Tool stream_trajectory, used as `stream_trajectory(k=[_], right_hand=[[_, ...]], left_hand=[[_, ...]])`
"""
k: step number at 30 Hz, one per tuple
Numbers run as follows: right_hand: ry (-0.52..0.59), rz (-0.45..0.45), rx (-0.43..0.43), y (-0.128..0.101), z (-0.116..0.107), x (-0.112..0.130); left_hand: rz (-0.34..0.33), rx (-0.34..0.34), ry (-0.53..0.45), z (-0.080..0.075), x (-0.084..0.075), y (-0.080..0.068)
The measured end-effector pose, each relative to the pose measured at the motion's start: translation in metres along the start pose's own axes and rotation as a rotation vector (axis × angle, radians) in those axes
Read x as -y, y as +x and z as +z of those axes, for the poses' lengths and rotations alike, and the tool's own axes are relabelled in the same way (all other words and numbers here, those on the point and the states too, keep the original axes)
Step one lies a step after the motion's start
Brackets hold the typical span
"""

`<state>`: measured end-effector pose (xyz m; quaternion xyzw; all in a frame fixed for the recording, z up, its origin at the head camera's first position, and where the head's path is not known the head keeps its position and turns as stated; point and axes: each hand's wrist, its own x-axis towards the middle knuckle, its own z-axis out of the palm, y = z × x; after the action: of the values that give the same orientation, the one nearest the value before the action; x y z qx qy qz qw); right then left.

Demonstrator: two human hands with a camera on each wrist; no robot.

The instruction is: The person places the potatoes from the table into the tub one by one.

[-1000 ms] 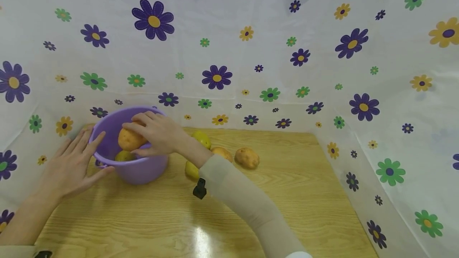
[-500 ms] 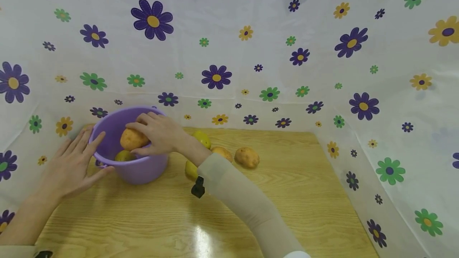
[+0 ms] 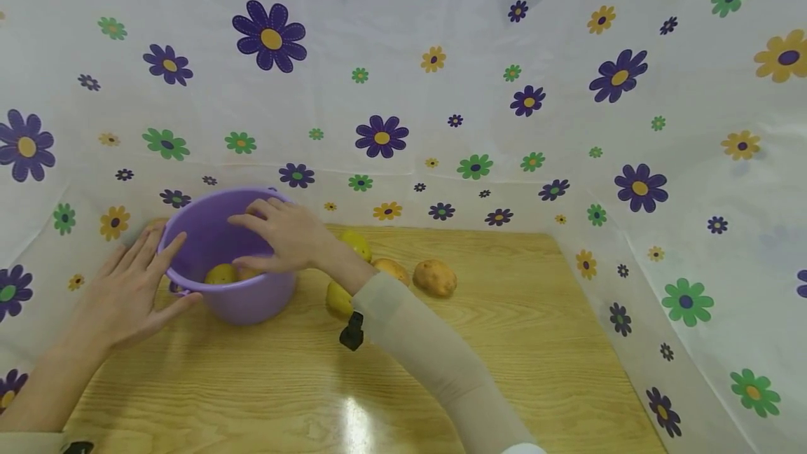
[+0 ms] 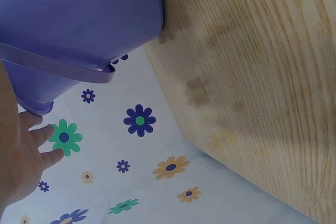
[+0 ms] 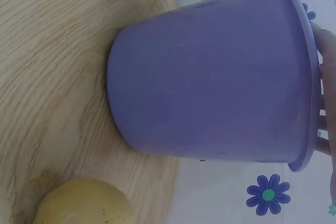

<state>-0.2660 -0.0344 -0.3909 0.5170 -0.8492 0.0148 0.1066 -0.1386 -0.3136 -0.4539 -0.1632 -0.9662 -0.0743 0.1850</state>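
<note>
A purple bucket (image 3: 249,305) stands on the left of the wooden table. My right hand (image 3: 288,235) is over its mouth at the right side, fingers spread and holding nothing. Below the palm, a potato (image 3: 246,272) lies in the bucket beside a yellow-green fruit (image 3: 221,274); the rim partly hides both. My left hand (image 3: 129,291) touches the bucket's left rim with its fingers extended. In the left wrist view, the fingers (image 4: 39,137) are beside the rim, near the purple handle (image 4: 58,65).
Right of the bucket lie two yellow-green fruits, one farther back (image 3: 356,245) and one nearer (image 3: 338,298). A potato (image 3: 391,270) sits partly behind the right forearm, with another potato (image 3: 435,278) farther right. A flower-patterned white sheet (image 3: 391,83) borders the table (image 3: 517,342).
My right hand has let go of the potato, which has dropped from the bucket's mouth to beside the yellow-green fruit inside. The left hand has stayed on the rim.
</note>
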Motion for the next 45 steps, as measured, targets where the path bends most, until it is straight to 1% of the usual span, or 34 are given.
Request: stream_trajectory(k=[4,10,17,26,31,35,37,39,45], right_hand=[[0.006,-0.014,-0.048,-0.011,0.000,-0.005],[-0.042,-0.065,-0.133,-0.026,0.002,-0.010],[-0.078,-0.096,-0.215,-0.041,0.001,-0.009],[-0.059,-0.133,-0.319,-0.063,0.003,-0.009],[-0.042,-0.145,-0.357,-0.075,0.005,-0.009],[-0.037,-0.173,-0.397,-0.083,0.008,-0.011],[-0.032,-0.184,-0.404,-0.088,0.011,-0.012],[-0.022,-0.190,-0.394,-0.093,0.012,-0.012],[-0.012,-0.179,-0.321,-0.111,0.016,-0.012]], left_hand=[[-0.005,0.007,-0.003,0.000,-0.001,0.000],[-0.014,0.012,-0.008,0.001,-0.001,0.000],[-0.014,0.021,-0.002,0.001,-0.001,0.000],[-0.016,0.019,-0.013,0.000,-0.002,0.000],[-0.016,0.024,-0.003,0.000,-0.002,0.001],[-0.014,0.023,0.000,0.000,-0.001,0.002],[-0.015,0.024,-0.003,0.000,-0.001,0.001],[-0.015,0.023,-0.002,0.000,-0.001,0.001],[-0.008,0.012,0.008,0.001,0.000,0.001]])
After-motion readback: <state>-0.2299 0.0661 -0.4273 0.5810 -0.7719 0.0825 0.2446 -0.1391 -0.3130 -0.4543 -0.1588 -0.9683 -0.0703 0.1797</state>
